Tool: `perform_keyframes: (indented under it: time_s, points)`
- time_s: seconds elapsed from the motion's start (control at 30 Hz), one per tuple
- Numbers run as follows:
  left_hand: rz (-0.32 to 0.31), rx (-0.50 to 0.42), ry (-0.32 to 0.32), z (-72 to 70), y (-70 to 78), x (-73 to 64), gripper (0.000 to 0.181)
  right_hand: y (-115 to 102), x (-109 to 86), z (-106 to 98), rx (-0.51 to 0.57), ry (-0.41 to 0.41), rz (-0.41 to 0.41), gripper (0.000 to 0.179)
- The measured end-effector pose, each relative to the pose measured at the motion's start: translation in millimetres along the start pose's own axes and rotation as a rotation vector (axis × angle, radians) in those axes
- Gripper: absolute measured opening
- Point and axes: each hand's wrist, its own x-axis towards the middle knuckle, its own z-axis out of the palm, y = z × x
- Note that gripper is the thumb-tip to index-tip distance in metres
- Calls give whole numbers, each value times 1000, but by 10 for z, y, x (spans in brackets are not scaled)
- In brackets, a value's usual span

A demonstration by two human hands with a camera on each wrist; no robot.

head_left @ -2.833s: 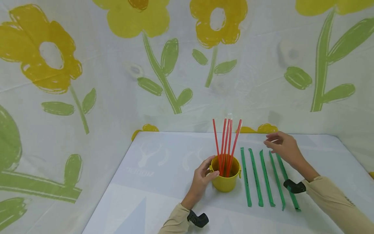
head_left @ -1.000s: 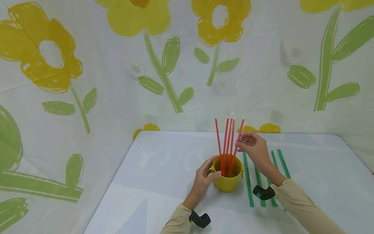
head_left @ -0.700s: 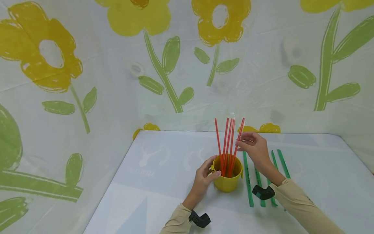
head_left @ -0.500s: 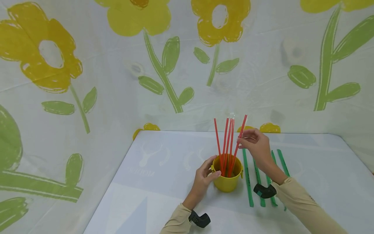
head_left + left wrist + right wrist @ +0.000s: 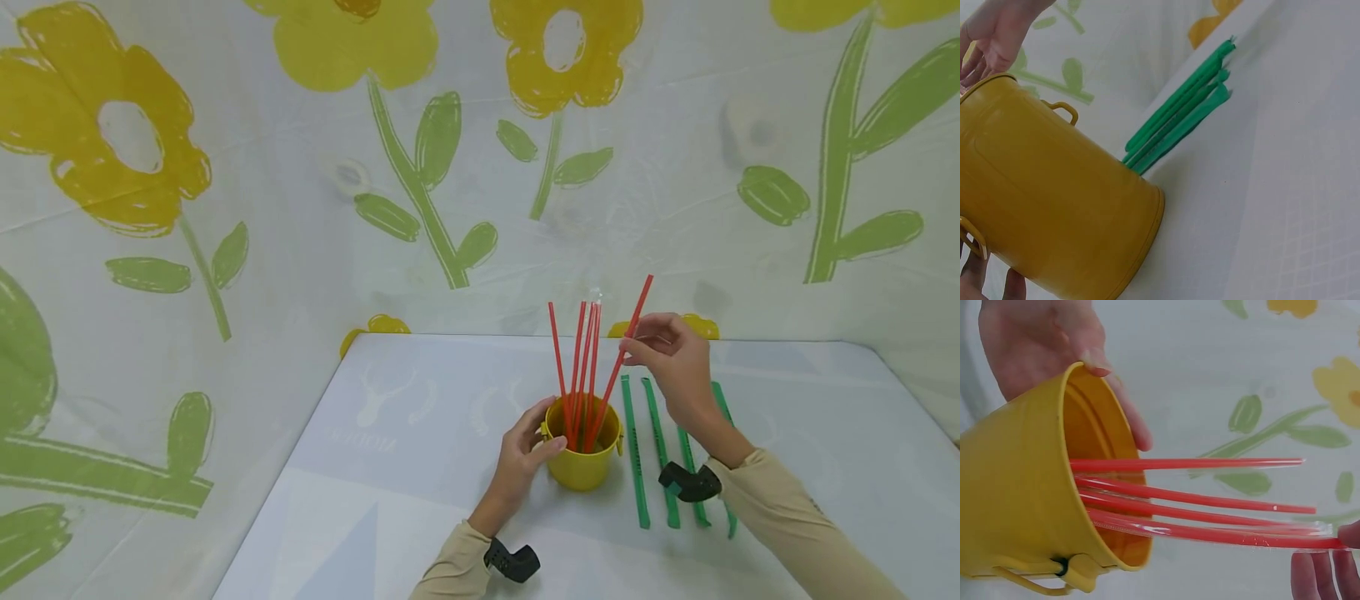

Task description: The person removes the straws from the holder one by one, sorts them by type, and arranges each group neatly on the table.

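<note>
A small yellow bucket [image 5: 576, 468] stands upright on the table and holds several red drinking straws [image 5: 576, 367] in clear wrappers. My left hand [image 5: 517, 457] grips its left side, thumb at the rim; in the left wrist view only fingertips show below the bucket [image 5: 1066, 194]. With thumb and fingers, my right hand [image 5: 678, 367] pinches one red straw [image 5: 639, 307] partway up. That straw leans right, its lower end still inside the bucket. In the right wrist view, the pinching fingers [image 5: 1317, 575] show at the right edge.
Several slim green wrapped sticks [image 5: 636, 458] lie in a row on the white table [image 5: 360, 500], right of the bucket; my right forearm passes over some. Behind the table hangs a flower-printed cloth [image 5: 300, 250].
From above the green sticks, my right hand has come left to the bucket and pinched a straw. It has since drawn that straw slightly up and right. My left hand stays put.
</note>
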Motion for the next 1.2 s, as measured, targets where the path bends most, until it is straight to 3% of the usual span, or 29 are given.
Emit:
perform_keyframes:
  time_s: [0.13,0.43,0.73,1.2]
  points:
    - [1,13,7,-8,-75,12,55,-67,16,-16,64,13,-29,24]
    - [-10,5,6,20,155,-12,53,-203,33,-77,148,11,-90,23]
    - [-8,8,11,0,-72,-2,54,-347,57,-141,210,30,-124,22]
    - [-1,11,7,1,-75,-6,53,-477,60,-212,376,36,-215,21]
